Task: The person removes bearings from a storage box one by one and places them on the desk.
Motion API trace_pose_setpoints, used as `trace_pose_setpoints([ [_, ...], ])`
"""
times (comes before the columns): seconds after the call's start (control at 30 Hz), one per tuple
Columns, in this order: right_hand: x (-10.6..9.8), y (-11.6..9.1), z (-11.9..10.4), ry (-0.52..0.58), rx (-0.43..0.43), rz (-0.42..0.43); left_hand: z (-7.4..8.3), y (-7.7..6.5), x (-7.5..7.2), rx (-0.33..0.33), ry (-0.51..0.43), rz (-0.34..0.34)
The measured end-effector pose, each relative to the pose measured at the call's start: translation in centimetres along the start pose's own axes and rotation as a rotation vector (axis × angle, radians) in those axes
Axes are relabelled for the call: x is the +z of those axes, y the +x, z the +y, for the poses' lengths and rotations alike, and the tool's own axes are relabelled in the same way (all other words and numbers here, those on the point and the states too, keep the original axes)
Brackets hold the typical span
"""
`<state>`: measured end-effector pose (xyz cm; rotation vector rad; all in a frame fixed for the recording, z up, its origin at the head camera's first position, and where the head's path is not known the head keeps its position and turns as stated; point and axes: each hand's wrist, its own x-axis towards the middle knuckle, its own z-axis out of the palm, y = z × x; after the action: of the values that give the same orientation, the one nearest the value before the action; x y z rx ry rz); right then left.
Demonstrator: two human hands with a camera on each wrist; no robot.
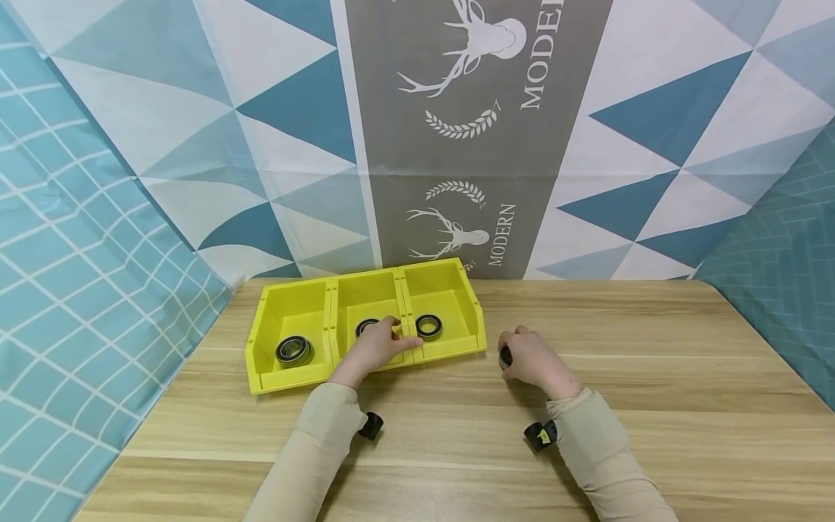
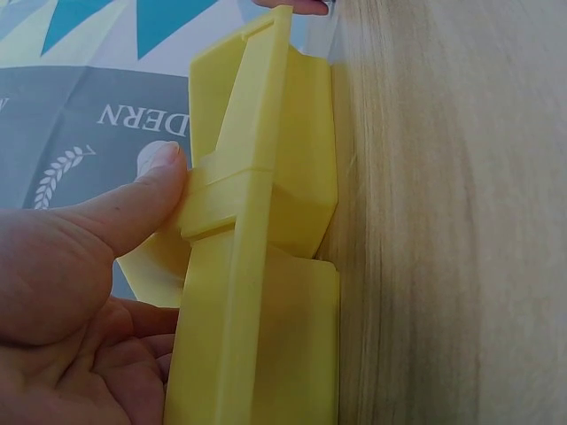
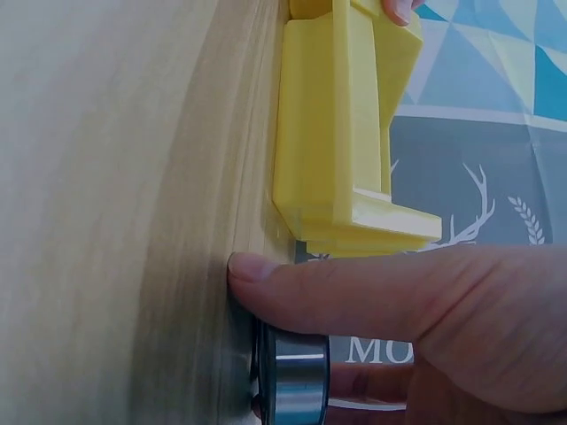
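Note:
My right hand (image 1: 535,359) pinches a bearing (image 3: 297,376) on edge at the table, to the right of a yellow three-compartment bin (image 1: 372,277). Its thumb lies along the near side, and the other fingers are partly hidden behind the bearing. My left hand (image 1: 375,349) reaches over the bin's front edge into the middle compartment, thumb stretched out near the divider. Beside those fingers lies a bearing (image 1: 360,328), partly covered by the hand. Another bearing (image 1: 428,336) sits in the right compartment, and the left compartment holds a bearing (image 1: 283,351).
Under everything is a wood-grain table (image 1: 443,449). Patterned cloth (image 1: 443,159) hangs behind its back edge, with blue cloth at both sides. A black wrist camera (image 1: 372,426) is on the left sleeve, and another black camera (image 1: 536,437) is on the right.

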<state>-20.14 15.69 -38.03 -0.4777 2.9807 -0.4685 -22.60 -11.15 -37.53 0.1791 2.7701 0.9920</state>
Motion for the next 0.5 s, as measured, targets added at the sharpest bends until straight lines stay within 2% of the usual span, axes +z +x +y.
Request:
trace_pose_setpoints([
  [0.5, 0.08, 0.04, -0.01, -0.012, -0.002, -0.005, -0.11, 0.1, 0.08, 0.004, 0.005, -0.001],
])
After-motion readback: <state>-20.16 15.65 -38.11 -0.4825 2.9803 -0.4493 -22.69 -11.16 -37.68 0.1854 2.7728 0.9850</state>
